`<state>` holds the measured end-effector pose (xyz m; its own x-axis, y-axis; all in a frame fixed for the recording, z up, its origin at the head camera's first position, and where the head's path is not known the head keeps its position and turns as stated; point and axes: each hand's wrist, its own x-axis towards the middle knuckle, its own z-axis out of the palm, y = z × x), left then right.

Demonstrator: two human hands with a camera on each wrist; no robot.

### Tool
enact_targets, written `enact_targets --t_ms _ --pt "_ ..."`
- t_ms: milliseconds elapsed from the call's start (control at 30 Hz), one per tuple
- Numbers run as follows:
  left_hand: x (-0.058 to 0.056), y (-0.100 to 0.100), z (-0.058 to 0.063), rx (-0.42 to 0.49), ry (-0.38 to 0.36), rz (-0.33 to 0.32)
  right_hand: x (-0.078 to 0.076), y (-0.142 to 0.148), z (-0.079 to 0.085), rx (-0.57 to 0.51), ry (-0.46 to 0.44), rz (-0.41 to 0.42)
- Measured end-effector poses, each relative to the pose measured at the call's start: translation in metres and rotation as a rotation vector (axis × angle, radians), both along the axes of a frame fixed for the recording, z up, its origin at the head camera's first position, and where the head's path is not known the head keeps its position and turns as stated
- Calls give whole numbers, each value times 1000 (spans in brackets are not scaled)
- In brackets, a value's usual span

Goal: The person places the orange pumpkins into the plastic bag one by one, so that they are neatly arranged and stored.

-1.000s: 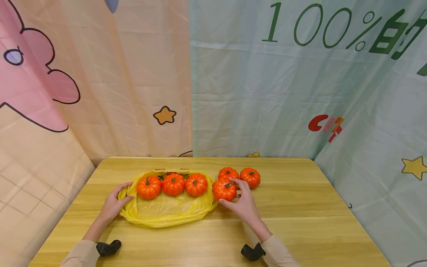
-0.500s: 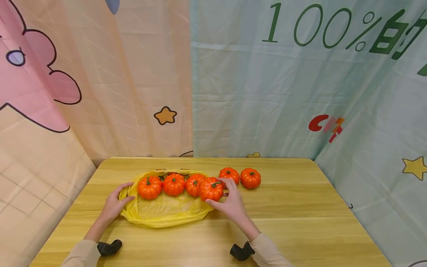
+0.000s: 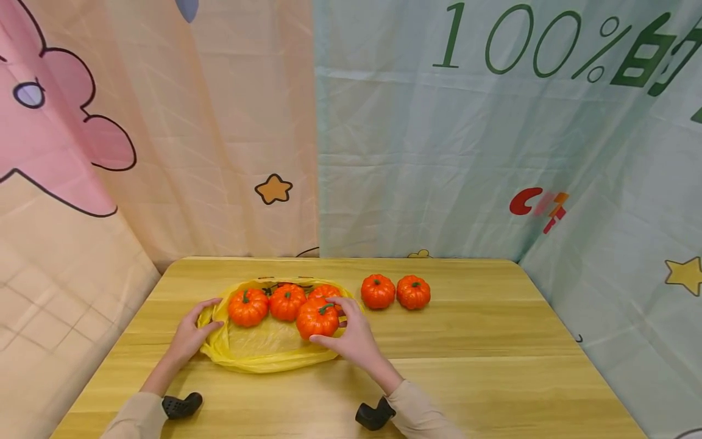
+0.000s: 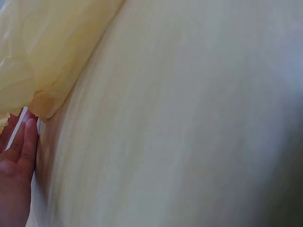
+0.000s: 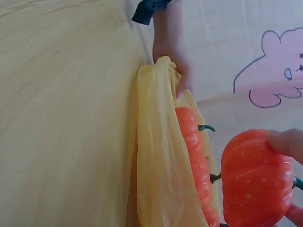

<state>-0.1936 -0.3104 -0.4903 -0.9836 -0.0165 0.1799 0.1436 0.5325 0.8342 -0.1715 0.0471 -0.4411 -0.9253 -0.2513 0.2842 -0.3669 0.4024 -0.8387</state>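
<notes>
My right hand [image 3: 353,335] grips a small orange pumpkin [image 3: 317,318] with a green stem, thumb in front and fingers behind, over the right part of an open yellow plastic bag [image 3: 258,364]. At the bag's left edge, my left hand [image 3: 192,332] pinches its rim between thumb and fingers. Along the back inside the bag sit a left pumpkin [image 3: 248,308], a middle pumpkin [image 3: 287,302] and a right pumpkin [image 3: 323,291], the last partly hidden by the held one. In the right wrist view the held pumpkin [image 5: 255,179] is above the level of the bag's rim [image 5: 165,142].
Two more orange pumpkins, one [image 3: 378,291] beside the other [image 3: 414,292], stand on the wooden table [image 3: 493,353] to the right of the bag. Printed curtains [image 3: 417,152] hang behind the table. A black wrist mount [image 3: 375,414] sits at my right wrist.
My right hand has carried its pumpkin leftward from beside the bag's right edge to over the bag's right part. The left hand stays at the rim.
</notes>
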Motion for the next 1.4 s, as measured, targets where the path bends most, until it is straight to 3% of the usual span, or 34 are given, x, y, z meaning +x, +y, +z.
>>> enact_targets --t_ms 467,900,1400 --pt "-1 1 1 40 -3 -17 -1 -30 2 33 -48 92" --pt "2 1 -2 62 70 -35 -6 -55 -5 86 -56 143" --pt "3 1 -2 0 107 -4 -14 -87 -11 182 -54 138"
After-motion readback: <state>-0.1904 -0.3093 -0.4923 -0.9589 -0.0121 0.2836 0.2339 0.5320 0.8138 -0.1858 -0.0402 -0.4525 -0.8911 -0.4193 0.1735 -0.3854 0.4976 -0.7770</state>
